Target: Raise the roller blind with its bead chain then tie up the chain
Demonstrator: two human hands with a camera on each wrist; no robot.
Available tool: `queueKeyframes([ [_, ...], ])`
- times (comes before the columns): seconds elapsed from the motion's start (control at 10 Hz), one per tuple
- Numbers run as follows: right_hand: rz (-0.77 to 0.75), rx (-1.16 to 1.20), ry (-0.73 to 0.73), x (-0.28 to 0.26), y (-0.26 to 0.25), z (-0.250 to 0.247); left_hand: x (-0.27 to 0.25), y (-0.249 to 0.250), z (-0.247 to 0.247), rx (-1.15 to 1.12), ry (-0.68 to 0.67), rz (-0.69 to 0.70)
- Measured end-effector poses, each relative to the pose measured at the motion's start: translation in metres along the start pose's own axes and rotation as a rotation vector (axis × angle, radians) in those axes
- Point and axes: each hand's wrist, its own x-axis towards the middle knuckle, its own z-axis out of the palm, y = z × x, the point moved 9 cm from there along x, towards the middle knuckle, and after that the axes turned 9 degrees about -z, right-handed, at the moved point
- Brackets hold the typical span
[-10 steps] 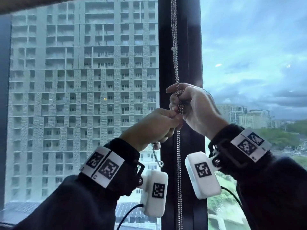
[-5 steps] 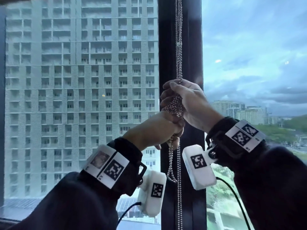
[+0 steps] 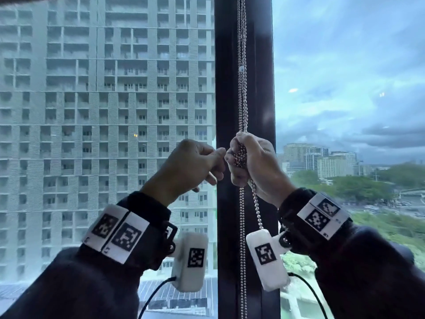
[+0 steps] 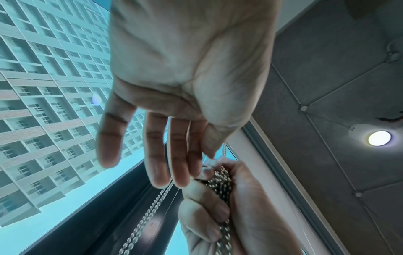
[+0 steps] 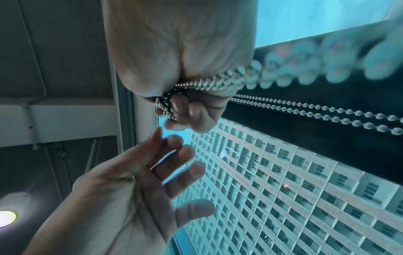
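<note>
The silver bead chain [image 3: 242,100] hangs in doubled strands down the dark window mullion [image 3: 227,88]. My right hand [image 3: 236,162] grips a bunched coil of the chain [image 3: 240,155] in its fist, and two strands [image 3: 241,215] trail below it. In the right wrist view the coil [image 5: 165,105] sits under curled fingers [image 5: 194,112]. My left hand [image 3: 216,166] is just left of the right one, holding nothing. Its fingers [image 4: 157,155] are straight and relaxed, the tips close to the right hand [image 4: 218,207]. No blind fabric covers the glass in view.
A small white connector [image 3: 242,69] sits on the chain above my hands. Window panes lie on both sides of the mullion, with a tall building [image 3: 103,111] outside. A lit ceiling lamp [image 4: 379,138] and grey ceiling panels are behind me.
My left hand has let go of the chain, drawn a little to the left and opened. The right hand keeps the bunched chain, and a loose strand now hangs below it.
</note>
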Motion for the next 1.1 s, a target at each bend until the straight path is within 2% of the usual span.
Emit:
queueKeyframes([
  [0.2,0.015,0.016,0.075,-0.010,0.016,-0.009,-0.004,-0.002,0.014,-0.073,0.021,0.172],
  [0.3,-0.007,0.002,0.126,-0.012,0.024,-0.003,-0.004,-0.004,0.036,-0.223,-0.092,0.203],
  [0.4,-0.081,-0.085,0.204,-0.012,0.024,0.002,0.000,-0.007,0.045,-0.364,-0.086,0.242],
  [0.5,-0.113,-0.113,0.252,-0.012,0.024,0.004,0.002,-0.010,0.045,-0.378,-0.047,0.297],
  [0.6,-0.078,-0.153,0.227,-0.014,0.024,0.009,0.002,-0.012,0.035,-0.352,0.000,0.336],
  [0.8,-0.001,-0.402,0.092,-0.015,0.022,0.008,0.006,-0.016,0.019,-0.150,0.050,0.266],
  [0.9,0.046,-0.531,0.055,-0.021,0.017,0.000,-0.001,-0.016,0.017,-0.076,0.028,0.226],
  [1.1,0.033,-0.886,0.040,-0.034,-0.013,-0.009,-0.013,-0.033,0.015,0.216,-0.045,0.056],
])
